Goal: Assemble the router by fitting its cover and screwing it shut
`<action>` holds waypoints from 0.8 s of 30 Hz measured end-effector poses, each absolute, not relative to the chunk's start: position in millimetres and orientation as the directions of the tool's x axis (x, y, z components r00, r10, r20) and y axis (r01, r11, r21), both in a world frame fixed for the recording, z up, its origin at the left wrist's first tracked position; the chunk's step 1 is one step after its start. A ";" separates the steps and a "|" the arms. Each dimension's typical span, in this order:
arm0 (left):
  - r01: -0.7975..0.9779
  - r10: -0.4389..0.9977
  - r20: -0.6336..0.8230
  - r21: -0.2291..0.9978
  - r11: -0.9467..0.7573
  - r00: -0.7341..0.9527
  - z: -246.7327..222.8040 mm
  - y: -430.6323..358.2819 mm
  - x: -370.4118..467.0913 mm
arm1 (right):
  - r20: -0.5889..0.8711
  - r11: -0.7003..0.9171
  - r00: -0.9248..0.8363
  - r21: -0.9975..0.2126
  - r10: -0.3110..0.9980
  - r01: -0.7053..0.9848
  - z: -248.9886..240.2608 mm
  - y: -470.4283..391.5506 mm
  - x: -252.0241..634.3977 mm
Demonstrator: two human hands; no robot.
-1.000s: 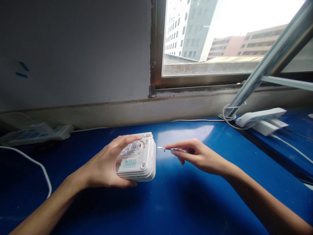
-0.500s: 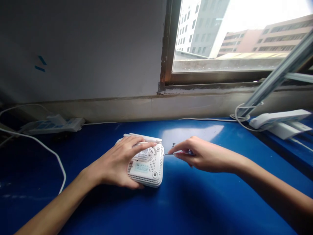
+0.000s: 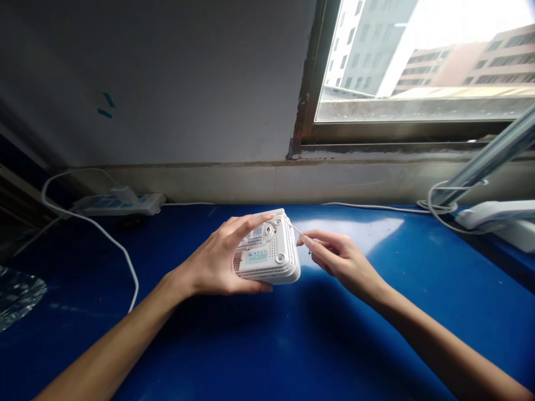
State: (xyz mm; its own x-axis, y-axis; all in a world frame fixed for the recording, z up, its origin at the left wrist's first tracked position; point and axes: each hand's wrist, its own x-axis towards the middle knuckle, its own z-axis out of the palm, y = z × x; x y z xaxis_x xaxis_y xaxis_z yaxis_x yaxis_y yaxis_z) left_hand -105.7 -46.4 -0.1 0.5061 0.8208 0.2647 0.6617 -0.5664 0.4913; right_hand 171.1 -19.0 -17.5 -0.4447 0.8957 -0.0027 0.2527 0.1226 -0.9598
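A white router (image 3: 288, 250) with vent holes, round feet and printed labels on the side facing me is tilted above the blue table. My left hand (image 3: 221, 256) is closed around its left part, thumb along the near edge and fingers over the labelled face. My right hand (image 3: 334, 250) is closed on a thin screwdriver (image 3: 296, 229), whose metal shaft points left. Its tip touches the router's right side near the far corner; whether it sits inside a seam I cannot tell. The handle is hidden in the fingers.
A blue table (image 3: 259, 356) runs back to the wall. At the left are a power strip (image 3: 121, 204), a white cable (image 3: 112, 239) and crinkled clear plastic (image 3: 19, 295). On the right stand a metal post (image 3: 485, 159) wound with cable and a white power strip (image 3: 501, 217).
The router has been raised and tilted up by my left hand. My right hand has shifted the screwdriver tip toward the far corner, its shaft now slanting. The view has turned left.
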 end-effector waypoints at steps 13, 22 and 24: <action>0.881 0.936 0.158 0.317 -0.351 0.316 -9.9 -45.4 -84.4 | -0.045 0.121 -0.381 -0.908 0.923 0.401 -7.0 -17.2 180.5; 0.949 0.992 0.028 0.287 -0.128 0.126 3.1 -37.1 -62.3 | -0.086 0.091 -0.378 -0.900 0.922 0.426 -8.6 -15.7 195.9; 0.934 0.984 -0.023 0.317 -0.162 0.178 11.5 -41.3 -80.6 | -0.108 0.073 -0.382 -0.900 0.918 0.429 -9.4 -15.3 198.0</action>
State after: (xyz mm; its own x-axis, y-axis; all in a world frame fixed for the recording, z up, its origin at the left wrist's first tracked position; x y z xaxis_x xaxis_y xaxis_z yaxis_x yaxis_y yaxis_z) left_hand -80.6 -41.3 11.5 0.1781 0.9837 -0.0228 0.9345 -0.1619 0.3172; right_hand 198.0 -15.3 -9.4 -0.3822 0.9177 -0.1079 0.4288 0.0727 -0.9005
